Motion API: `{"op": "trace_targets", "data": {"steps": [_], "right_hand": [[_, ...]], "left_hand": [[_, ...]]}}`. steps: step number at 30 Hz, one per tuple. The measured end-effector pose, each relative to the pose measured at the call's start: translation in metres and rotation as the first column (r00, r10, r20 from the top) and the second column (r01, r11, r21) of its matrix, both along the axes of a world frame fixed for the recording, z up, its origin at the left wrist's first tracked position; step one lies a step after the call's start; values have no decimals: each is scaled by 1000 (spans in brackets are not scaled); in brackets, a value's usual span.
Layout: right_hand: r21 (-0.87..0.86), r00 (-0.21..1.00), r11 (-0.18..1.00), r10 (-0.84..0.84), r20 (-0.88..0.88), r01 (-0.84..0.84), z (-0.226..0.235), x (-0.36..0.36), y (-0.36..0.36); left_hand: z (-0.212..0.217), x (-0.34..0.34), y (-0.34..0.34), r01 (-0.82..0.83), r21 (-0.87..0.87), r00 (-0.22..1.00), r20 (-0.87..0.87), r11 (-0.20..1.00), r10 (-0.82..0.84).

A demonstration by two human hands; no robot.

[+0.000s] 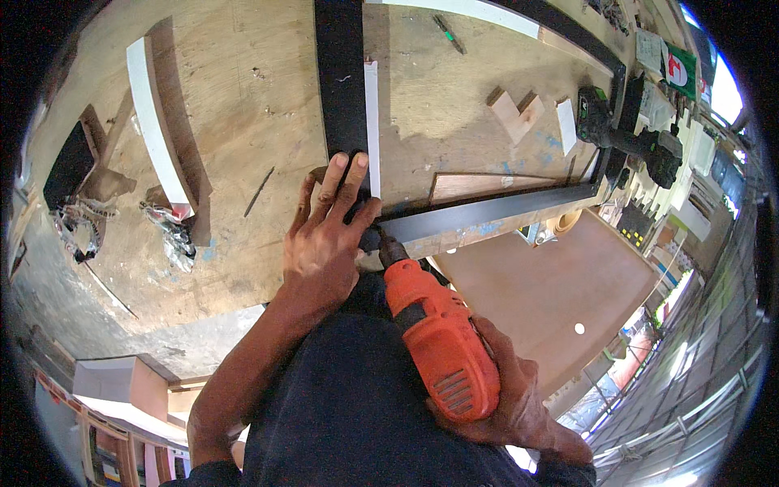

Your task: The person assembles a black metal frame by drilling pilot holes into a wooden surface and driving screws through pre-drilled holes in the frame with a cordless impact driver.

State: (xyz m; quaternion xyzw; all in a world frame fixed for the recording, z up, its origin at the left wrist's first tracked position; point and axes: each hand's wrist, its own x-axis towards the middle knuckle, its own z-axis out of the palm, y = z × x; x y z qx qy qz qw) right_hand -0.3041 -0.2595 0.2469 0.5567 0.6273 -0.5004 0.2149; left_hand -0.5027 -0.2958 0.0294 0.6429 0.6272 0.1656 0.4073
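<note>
My right hand (pixel 515 385) is wrapped round the grip of an orange power drill (pixel 442 345). The drill's dark chuck (pixel 393 250) points at the corner of a black frame, where a long black board (pixel 341 89) meets a narrower black rail (pixel 495 213). Just where the bit touches is hidden. On the near end of the black board lies my left hand (pixel 324 231), fingers stretched forward and apart. A white strip (pixel 372 122) runs along the board's right side, beside those fingers.
The plywood table (pixel 235 105) carries a curved-looking white strip (pixel 158 122), crumpled plastic bags (pixel 174 239), a pencil-like stick (pixel 260 191), a green-black marker (pixel 448 34) and a notched wood piece (pixel 517 116). A black cordless drill (pixel 629 138) lies across the frame's far right corner. Lower right is a brown panel (pixel 552 292).
</note>
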Motion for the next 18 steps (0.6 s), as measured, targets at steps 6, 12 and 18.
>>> {"op": "trace_targets", "data": {"steps": [6,12,18], "right_hand": [[-156,996,988,34,77,-21,5,-3,14],[-151,995,988,42,90,-28,5,-10,18],[-128,993,990,71,94,-58,6,-11,20]], "left_hand": [[-4,0,-2,-18,28,1000,9,999,18],[-5,-1,0,-30,33,999,23,999,30],[-3,0,1,-70,16,996,50,997,69]]}}
